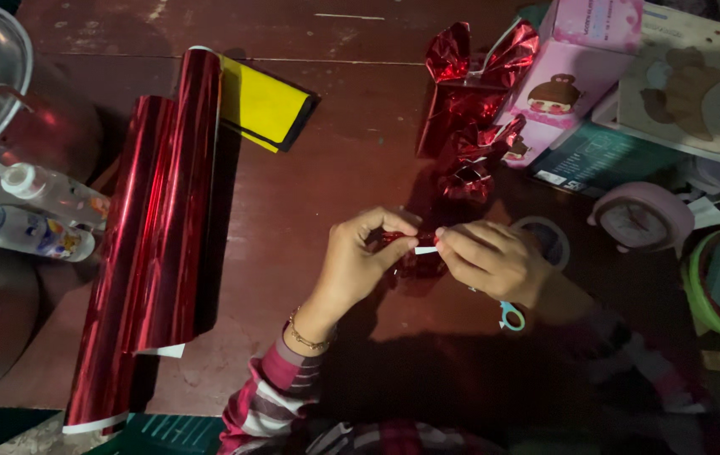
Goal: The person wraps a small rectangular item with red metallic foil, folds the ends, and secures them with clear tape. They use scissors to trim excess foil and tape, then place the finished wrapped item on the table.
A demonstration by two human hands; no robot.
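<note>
Over the dark red wooden table [309, 185], your left hand [352, 265] and right hand [490, 257] pinch a small gathered piece of shiny red foil [406, 240] between closed fingertips: likely light, crinkly, slippery, best gripped at its cinched middle.

small red foil piece [402, 240], crumpled, white strip end, above brown table

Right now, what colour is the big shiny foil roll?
Glossy red foil roll, seen clearest in the head view.
</note>
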